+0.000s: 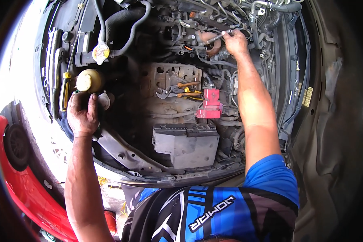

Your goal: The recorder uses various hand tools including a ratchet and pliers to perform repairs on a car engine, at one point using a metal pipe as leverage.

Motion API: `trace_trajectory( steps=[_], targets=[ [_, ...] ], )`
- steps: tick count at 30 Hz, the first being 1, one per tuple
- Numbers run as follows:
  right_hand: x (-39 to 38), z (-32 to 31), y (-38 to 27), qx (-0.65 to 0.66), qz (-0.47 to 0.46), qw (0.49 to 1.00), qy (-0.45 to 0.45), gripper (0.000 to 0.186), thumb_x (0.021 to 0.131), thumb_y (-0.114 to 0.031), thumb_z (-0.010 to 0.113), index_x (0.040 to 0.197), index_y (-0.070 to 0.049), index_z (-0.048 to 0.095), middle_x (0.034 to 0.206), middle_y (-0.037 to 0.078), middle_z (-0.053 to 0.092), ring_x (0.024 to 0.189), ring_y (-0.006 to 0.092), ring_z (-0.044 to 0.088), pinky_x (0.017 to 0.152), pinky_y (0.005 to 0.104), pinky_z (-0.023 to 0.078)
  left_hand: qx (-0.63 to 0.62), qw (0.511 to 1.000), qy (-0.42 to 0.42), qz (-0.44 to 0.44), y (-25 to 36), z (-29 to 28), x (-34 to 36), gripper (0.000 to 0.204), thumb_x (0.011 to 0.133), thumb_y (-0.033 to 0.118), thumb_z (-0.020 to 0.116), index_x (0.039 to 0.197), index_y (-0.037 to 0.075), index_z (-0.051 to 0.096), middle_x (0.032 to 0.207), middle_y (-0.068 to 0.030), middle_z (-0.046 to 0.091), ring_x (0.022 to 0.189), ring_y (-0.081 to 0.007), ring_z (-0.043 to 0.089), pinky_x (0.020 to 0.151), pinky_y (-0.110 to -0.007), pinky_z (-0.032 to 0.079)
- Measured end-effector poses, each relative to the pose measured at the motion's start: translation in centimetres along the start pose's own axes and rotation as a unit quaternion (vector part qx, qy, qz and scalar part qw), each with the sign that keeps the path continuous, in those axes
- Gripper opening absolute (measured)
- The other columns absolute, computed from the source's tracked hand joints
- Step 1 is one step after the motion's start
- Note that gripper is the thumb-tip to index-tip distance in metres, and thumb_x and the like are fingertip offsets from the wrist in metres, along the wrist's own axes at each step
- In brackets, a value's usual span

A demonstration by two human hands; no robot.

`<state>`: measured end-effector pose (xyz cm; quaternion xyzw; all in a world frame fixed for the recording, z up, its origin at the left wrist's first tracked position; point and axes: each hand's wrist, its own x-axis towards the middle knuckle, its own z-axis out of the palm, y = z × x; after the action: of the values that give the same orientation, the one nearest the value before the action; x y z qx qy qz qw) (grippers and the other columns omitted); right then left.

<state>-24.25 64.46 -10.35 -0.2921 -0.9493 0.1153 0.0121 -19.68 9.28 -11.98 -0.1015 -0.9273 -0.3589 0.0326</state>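
The grey fuse box (186, 147) sits in the engine bay on the side nearest the person, and well beyond it, slightly to its right, the right hand (236, 42) grasps a slim metal bar tool (218, 37) with the fingers wrapped around one end. The bar slants across the engine (189, 22), its other end pointing left, beside a rusty-brown curved pipe (214, 49); whether its tip touches a part is too small to tell. To the left of the fuse box and a little beyond it, the left hand (83, 114) is half curled, back upward, just beside a yellowed plastic reservoir (89, 80); whether its fingers hold anything cannot be told. Farther left of the fuse box, beyond that hand, a yellow-and-black screwdriver (65, 92) lies along the front edge of the bay, near a dark, long-handled tool (57, 76). Directly beyond the fuse box, orange-handled water-pump pliers (172, 88) lie on the rusty metal tray (150, 76). Between the pliers and the box, toward its right end, is a red plastic cover (211, 105). Far to the left of the box, outside the bay, stands a red car (36, 199).
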Motion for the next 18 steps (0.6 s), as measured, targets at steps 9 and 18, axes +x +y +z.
trace_trajectory(
  steps=[9,18],
  targets=[
    [0.1,-1.0,0.0,-0.068,0.012,0.996,-0.052,0.045,0.087,-0.041,0.059,0.106,-0.002,0.070,0.109,0.027,0.068,0.106,0.0410,0.065,0.095,0.0458,0.050,0.016,1.000,0.006,0.008,0.4,-0.1,0.2,0.023,0.092,0.021,0.069,0.096,0.000,0.064,0.086,-0.0144,0.065,0.081,-0.0281,0.065,0.078,-0.035,0.051],
    [-1.4,-1.4,0.0,0.034,-0.004,0.997,0.069,0.039,0.083,-0.037,0.059,0.088,0.000,0.071,0.089,0.026,0.069,0.088,0.0419,0.068,0.083,0.0453,0.053,0.014,1.000,0.009,0.010,0.5,0.0,0.3,0.022,0.091,0.022,0.069,0.095,0.001,0.065,0.086,-0.0152,0.065,0.080,-0.0314,0.064,0.078,-0.037,0.051]
  ],
)
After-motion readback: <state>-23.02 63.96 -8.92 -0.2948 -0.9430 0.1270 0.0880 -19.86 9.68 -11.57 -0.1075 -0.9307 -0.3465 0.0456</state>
